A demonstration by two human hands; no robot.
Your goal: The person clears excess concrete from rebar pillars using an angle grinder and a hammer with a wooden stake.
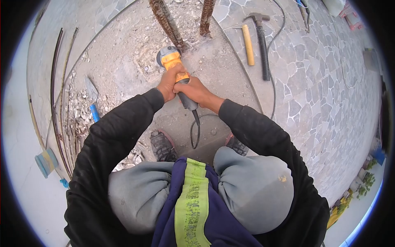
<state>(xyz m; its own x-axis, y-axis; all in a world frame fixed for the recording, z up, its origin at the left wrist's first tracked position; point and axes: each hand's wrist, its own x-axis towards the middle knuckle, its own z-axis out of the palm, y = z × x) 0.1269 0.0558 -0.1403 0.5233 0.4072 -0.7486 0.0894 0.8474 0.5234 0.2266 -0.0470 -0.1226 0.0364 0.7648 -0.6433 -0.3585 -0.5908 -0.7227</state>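
Both of my hands are wrapped round a yellow and grey angle grinder [170, 60]. My left hand [168, 84] grips its yellow body close behind the head. Lower down, my right hand [196, 90] closes over the dark rear handle. The grinder's head and disc lie right at the base of a rusty metal post [166, 21], overlapping the rubble there. A second rusty post [206, 17] stands to the right of it. From the handle's end, a black power cord [193, 131] loops down between my shoes.
On the right lie a hammer [262, 49] and a yellow-handled tool [248, 45] beside a long cable [274, 82]. A blue-handled trowel [94, 108] rests on rubble at left, near long rusty rods [55, 78]. Crazy-paved stone [312, 94] covers the right side.
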